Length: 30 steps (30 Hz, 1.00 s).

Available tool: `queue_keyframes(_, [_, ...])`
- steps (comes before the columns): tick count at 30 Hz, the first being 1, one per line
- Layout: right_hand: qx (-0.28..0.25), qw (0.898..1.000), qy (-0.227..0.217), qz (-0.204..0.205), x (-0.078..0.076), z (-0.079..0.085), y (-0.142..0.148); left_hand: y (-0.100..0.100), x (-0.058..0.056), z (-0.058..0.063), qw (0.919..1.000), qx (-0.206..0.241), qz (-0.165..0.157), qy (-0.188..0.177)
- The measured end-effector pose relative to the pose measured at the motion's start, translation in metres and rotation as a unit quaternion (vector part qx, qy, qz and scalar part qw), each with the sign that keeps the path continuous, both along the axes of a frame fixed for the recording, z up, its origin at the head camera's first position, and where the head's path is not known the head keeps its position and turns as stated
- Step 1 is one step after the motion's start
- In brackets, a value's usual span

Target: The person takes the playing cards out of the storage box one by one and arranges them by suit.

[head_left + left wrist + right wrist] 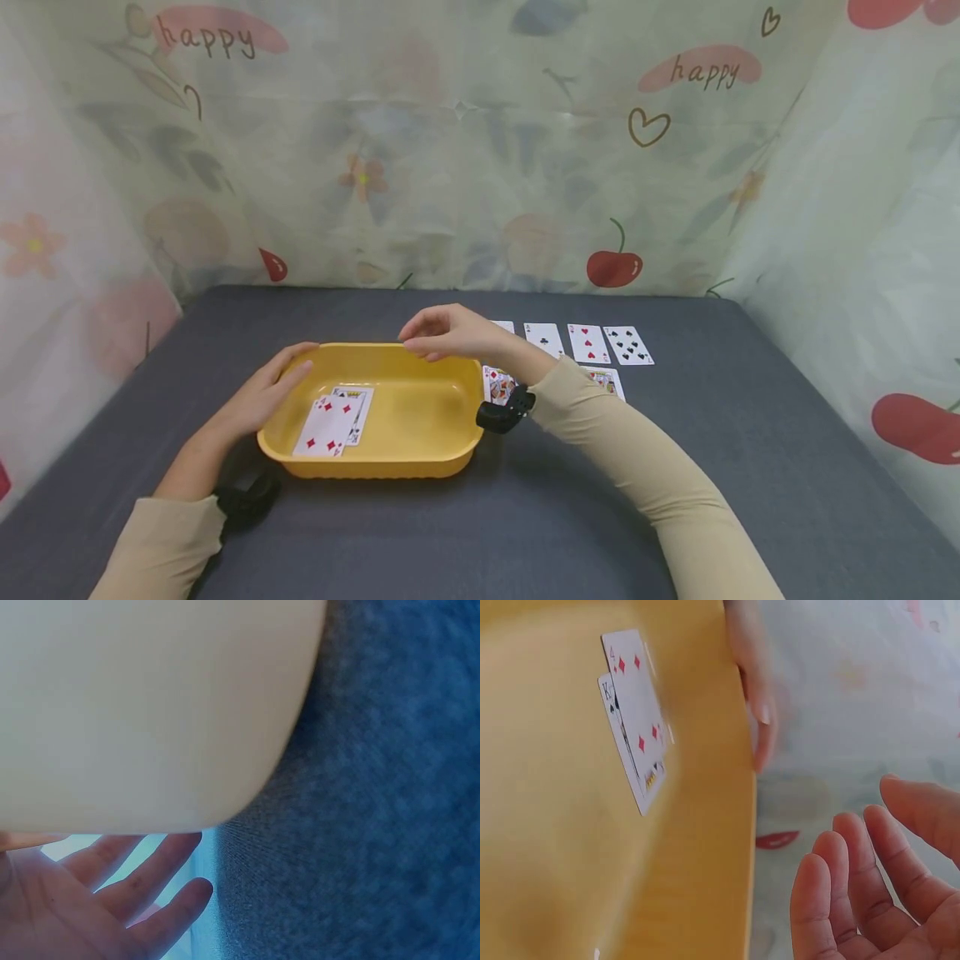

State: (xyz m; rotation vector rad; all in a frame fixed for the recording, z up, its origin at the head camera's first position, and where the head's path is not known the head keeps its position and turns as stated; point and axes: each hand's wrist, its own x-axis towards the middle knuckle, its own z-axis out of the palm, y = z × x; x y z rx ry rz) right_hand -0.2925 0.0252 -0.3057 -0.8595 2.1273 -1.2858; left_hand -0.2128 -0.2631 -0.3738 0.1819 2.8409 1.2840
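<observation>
Lying in tray (420,417): 4 of diamonds (327,426)

Soft light, faint glare on tray (420,421)

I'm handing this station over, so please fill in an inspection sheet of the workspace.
Surface: dark tabletop
Job's things: yellow tray holding the four of diamonds overlapping the king of spades; more cards on its right, some partly hidden
Clutter: nothing seen
Hands: left hand at the tray's left side; right hand, empty, near its far edge
Cables: nothing seen
Surroundings: patterned curtain behind and at both sides
</observation>
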Motion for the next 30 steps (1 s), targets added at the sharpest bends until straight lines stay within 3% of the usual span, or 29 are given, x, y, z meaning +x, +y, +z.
queue_keyframes(13, [0.07, 0.996, -0.003, 0.05, -0.001, -0.024, -0.058, 0.0, 0.0, 0.001, 1.0, -0.009, 0.002, -0.002])
queue_keyframes(30, [0.146, 0.986, 0.018, 0.075, -0.003, -0.042, -0.099, -0.002, 0.0, 0.0, 0.9999, -0.011, -0.003, 0.008])
